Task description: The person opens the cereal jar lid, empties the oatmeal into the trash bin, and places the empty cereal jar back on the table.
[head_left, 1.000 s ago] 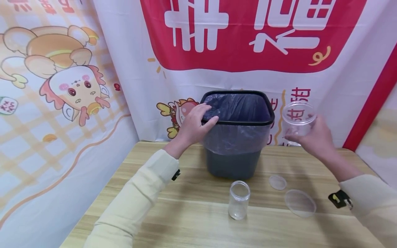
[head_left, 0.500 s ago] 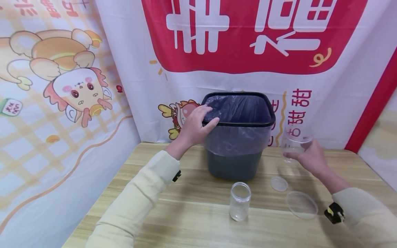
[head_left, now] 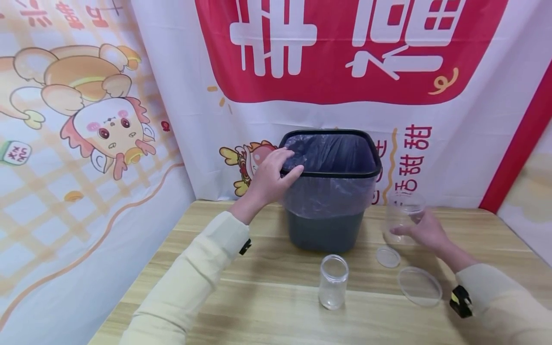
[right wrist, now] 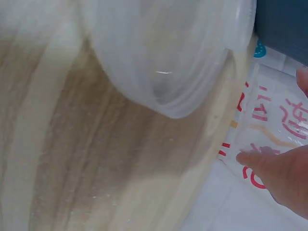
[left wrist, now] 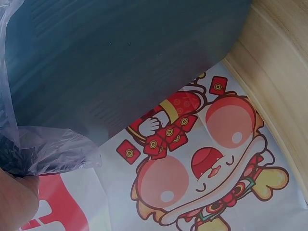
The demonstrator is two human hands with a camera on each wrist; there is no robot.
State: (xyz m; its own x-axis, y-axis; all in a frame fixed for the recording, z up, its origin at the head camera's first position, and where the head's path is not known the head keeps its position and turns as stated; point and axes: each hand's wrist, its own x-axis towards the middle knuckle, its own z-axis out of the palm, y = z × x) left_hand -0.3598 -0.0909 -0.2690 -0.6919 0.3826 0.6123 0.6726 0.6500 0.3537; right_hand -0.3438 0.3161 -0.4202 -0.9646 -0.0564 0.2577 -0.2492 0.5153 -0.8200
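At the bin's left rim, my left hand (head_left: pixel 271 177) holds on, with its fingers over the black edge. The dark grey trash bin (head_left: pixel 325 230) stands upright, lined with a clear plastic bag (head_left: pixel 332 194) folded over its outside. My right hand (head_left: pixel 424 235) grips a wide clear jar (head_left: pixel 398 218) by its side, low over the table to the right of the bin. In the right wrist view a finger (right wrist: pixel 279 178) shows against the jar's clear wall. A narrower clear jar (head_left: pixel 333 287) stands upright and uncapped in front of the bin.
Two round clear lids lie flat at the right: a small lid (head_left: pixel 388 257) and a larger lid (head_left: pixel 419 286). The wooden table (head_left: pixel 258 306) meets a printed cloth backdrop (head_left: pixel 241 110) behind the bin and another printed cloth (head_left: pixel 108 191) at the left.
My right hand has brought the wide jar down from beside the bin's rim to close over the table, slightly leftward. The left hand stays on the rim.
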